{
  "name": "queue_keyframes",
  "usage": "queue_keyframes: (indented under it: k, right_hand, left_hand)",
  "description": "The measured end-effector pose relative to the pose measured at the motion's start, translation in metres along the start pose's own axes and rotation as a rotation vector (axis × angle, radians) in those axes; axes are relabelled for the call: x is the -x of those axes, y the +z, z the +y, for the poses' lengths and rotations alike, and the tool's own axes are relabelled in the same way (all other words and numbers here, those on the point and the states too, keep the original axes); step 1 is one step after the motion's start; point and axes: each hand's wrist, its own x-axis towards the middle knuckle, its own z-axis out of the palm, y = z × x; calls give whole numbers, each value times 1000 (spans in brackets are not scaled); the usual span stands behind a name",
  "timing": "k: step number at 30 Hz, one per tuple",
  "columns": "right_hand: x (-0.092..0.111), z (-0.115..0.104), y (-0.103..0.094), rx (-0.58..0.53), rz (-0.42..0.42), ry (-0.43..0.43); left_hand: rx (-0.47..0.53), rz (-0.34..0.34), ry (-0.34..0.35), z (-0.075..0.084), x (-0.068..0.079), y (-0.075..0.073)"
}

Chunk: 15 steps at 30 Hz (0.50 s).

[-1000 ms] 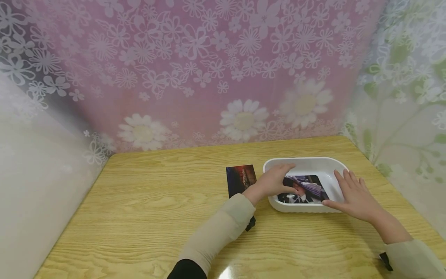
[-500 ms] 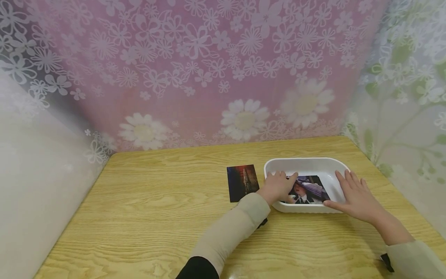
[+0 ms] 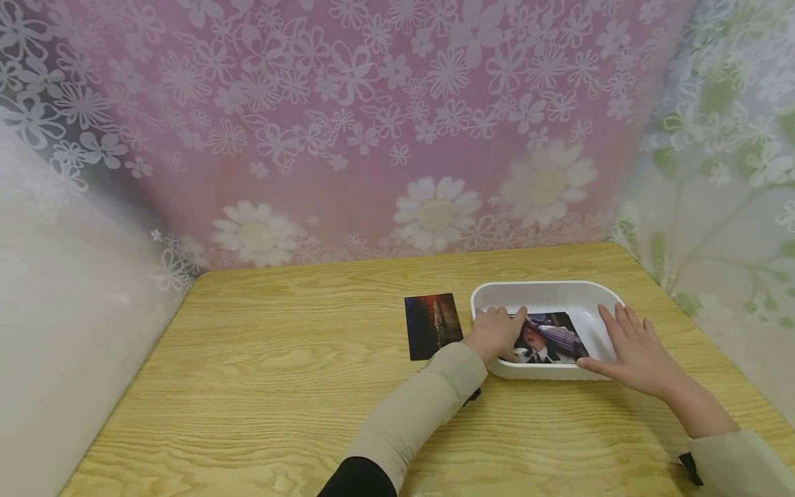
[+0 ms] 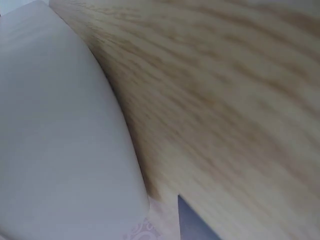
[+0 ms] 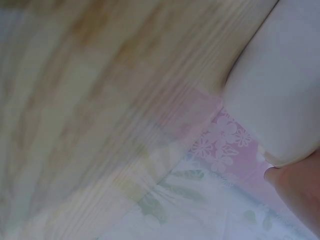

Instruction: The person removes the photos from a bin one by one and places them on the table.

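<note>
A white oval-ended tray (image 3: 543, 372) stands on the right part of the table. In it lies a photo card (image 3: 554, 338) with a purple striped shape and a dark suit. My left hand (image 3: 497, 333) reaches over the tray's left end, fingers spread inside and covering the card's left side. At the opposite end, my right hand (image 3: 636, 352) rests over the rim with its fingers straight and thumb at the front edge. The left wrist view shows the tray's outer wall (image 4: 65, 130); in the right wrist view a fingertip (image 5: 295, 182) touches the rim.
A dark red and blue card (image 3: 428, 328) lies on the wooden table (image 3: 267, 373), left of the tray and partly behind my left wrist. A pink flowered curtain (image 3: 348, 159) hangs along the back, with pale sheets (image 3: 727, 207) at the sides.
My left hand has shifted left and slightly down, from over the photo card to the tray's left end, showing more of the card. The right hand stays at the right rim.
</note>
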Motion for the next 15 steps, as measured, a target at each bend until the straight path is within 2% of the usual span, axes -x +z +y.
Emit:
queue_keyframes:
  k: [8, 15]
  right_hand:
    - [0, 0, 1, -2, -1, 1]
    - [0, 0, -1, -7, -16, 12]
  left_hand:
    - [28, 13, -23, 1, -2, 1]
    - [31, -12, -44, 2, -5, 1]
